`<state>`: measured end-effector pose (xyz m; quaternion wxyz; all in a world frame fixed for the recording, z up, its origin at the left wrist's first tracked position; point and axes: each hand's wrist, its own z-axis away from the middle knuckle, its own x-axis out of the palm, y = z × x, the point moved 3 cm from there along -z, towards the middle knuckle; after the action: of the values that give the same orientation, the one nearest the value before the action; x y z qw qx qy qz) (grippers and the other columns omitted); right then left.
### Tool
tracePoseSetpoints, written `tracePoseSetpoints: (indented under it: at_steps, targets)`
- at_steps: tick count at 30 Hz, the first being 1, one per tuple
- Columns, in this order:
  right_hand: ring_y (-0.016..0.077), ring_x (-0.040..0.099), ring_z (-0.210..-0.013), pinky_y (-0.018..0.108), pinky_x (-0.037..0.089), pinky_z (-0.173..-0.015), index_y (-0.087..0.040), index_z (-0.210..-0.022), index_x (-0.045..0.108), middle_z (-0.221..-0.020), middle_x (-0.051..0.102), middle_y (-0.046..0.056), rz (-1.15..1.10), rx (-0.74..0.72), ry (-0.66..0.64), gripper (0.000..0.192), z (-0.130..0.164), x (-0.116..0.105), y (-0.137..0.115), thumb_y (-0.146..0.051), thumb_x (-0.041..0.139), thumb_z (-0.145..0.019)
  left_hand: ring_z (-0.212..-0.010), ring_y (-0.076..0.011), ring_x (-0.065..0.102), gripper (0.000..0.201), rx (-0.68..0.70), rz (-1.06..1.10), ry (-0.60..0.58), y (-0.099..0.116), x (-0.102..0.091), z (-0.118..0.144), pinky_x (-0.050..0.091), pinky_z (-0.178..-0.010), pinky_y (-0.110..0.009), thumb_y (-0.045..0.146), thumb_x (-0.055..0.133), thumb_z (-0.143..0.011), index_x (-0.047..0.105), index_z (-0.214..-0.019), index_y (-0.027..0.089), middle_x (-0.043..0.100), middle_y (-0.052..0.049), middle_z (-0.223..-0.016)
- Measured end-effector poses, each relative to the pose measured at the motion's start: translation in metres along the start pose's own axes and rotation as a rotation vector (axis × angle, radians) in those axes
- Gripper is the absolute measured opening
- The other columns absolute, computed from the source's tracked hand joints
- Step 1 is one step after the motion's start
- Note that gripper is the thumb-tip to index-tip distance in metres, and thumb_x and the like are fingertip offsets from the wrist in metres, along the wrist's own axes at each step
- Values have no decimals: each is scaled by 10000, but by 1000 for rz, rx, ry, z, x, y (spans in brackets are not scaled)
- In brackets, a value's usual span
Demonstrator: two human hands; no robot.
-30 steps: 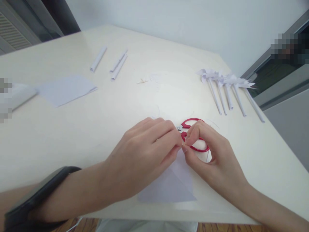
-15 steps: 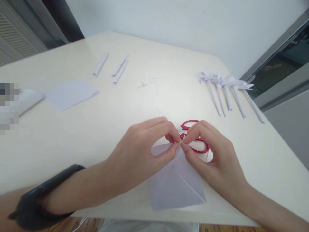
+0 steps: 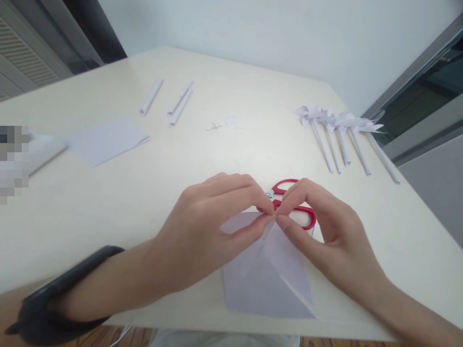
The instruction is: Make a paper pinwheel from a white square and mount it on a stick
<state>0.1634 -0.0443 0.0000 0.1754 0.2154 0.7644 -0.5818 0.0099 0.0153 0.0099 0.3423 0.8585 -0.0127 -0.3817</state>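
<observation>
Between my hands is a pale sheet of paper (image 3: 264, 284) with a diagonal slit or crease opening toward its lower right corner. My left hand (image 3: 213, 231) pinches the paper's top edge between thumb and forefinger. Right beside it, my right hand (image 3: 325, 226) pinches the same spot, fingertips almost touching the left ones. Just behind the fingers lie red-handled scissors (image 3: 309, 219), their blades mostly hidden by my left hand. A black band (image 3: 61, 294) is around my left wrist.
Paper pinwheels (image 3: 343, 125) on rolled sticks lie in a row at the right. Rolled paper tubes (image 3: 181, 106) rest at the back left, near a folded paper sheet (image 3: 108, 142). Small white scraps (image 3: 215, 126) lie mid-table. The white table's (image 3: 217, 324) front edge is close to me.
Both pinching hands have shifted slightly right with the paper. The slit toward the lower right corner looks wider, and that corner has moved a little right and down.
</observation>
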Motion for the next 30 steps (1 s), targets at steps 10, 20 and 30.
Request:
tracePoseSetpoints:
  at_steps: [10, 20, 30]
  targets:
    - [147, 537, -850, 299, 421, -778, -179, -811, 612, -824, 577, 4, -476, 11, -176, 87, -6, -4, 5, -93, 623, -815, -813, -78, 620, 82, -151, 464, -221, -5, 2, -4, 464, -817, -177, 113, 609, -813, 643, -813, 187, 677, 46, -842]
    - [138, 531, -790, 298, 430, -733, -147, -792, 639, -795, 571, 9, -546, -108, -158, 100, -6, -3, 2, -48, 647, -774, -819, -116, 611, 69, -210, 533, -257, -1, 1, -2, 467, -834, -241, 125, 625, -791, 643, -760, 183, 678, 24, -821]
    - [165, 545, -814, 341, 464, -748, -192, -809, 632, -799, 571, 5, -532, -112, -164, 100, -7, -1, 1, -101, 660, -778, -792, -137, 608, 104, -216, 486, -206, 0, 1, -3, 491, -803, -277, 97, 606, -781, 633, -739, 188, 677, 6, -784]
